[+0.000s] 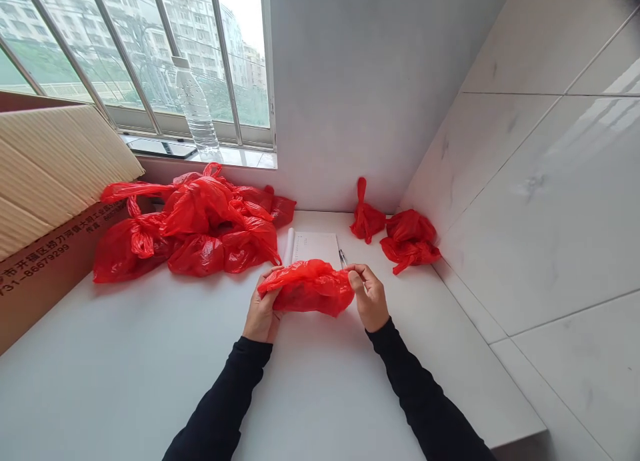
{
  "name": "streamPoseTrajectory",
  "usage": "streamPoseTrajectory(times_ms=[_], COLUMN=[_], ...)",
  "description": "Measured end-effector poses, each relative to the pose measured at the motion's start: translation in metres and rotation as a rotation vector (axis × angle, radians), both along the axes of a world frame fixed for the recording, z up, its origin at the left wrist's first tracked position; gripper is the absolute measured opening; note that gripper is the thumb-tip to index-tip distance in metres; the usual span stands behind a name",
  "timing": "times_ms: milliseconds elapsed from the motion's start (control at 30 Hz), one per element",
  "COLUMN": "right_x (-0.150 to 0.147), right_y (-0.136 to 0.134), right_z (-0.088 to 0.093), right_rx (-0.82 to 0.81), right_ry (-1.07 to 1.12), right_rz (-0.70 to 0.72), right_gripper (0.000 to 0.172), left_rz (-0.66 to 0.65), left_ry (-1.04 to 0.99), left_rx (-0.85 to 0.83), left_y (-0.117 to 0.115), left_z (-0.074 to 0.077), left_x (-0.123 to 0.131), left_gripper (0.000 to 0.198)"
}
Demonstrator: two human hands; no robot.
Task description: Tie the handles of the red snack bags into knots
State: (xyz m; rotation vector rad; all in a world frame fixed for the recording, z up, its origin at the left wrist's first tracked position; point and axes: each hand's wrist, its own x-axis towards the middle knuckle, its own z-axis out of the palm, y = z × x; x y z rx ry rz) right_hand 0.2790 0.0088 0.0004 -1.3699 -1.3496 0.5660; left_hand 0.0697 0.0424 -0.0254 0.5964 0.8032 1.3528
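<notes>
A crumpled red plastic bag (pixel 309 288) hangs just above the white counter (pixel 150 354), held at both ends. My left hand (pixel 261 311) grips its left end with closed fingers. My right hand (pixel 369 296) pinches its right end. Directly behind the bag lie a white notepad (pixel 315 246) and a pen (pixel 343 257).
Several tied red bags are heaped at the back left (pixel 195 224), and three more (pixel 400 236) sit in the back right corner by the tiled wall. An open cardboard box (pixel 50 201) stands at the left. A clear plastic bottle (pixel 196 108) stands on the window sill.
</notes>
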Motion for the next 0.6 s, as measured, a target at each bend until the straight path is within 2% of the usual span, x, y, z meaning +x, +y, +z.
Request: streamPoseTrajectory(times_ms=[133,300,367,467,600], right_x=[-0.003,0.007,0.012,0.013,0.011], right_y=[-0.001,0.005,0.007,0.007,0.004], right_z=[0.002,-0.002,-0.003,-0.003,0.001], right_rx=[-0.043,0.0,0.009,-0.006,-0.08], right_ry=[-0.071,0.183,0.241,0.257,0.293], right_rz=[0.1,-0.087,-0.112,-0.05,0.168], right_gripper=[0.027,0.033,0.036,0.037,0.047], left_rz=[0.028,0.071,0.081,0.103,0.134], left_ry=[-0.009,-0.032,-0.038,-0.038,-0.006], left_rx=[0.016,-0.014,-0.023,-0.031,0.002], left_y=[-0.001,0.002,0.003,0.003,0.001], left_z=[0.0,-0.002,-0.002,-0.002,0.0], left_x=[0.001,0.0,0.0,0.0,-0.002], left_gripper=[0.049,0.04,0.04,0.04,0.04])
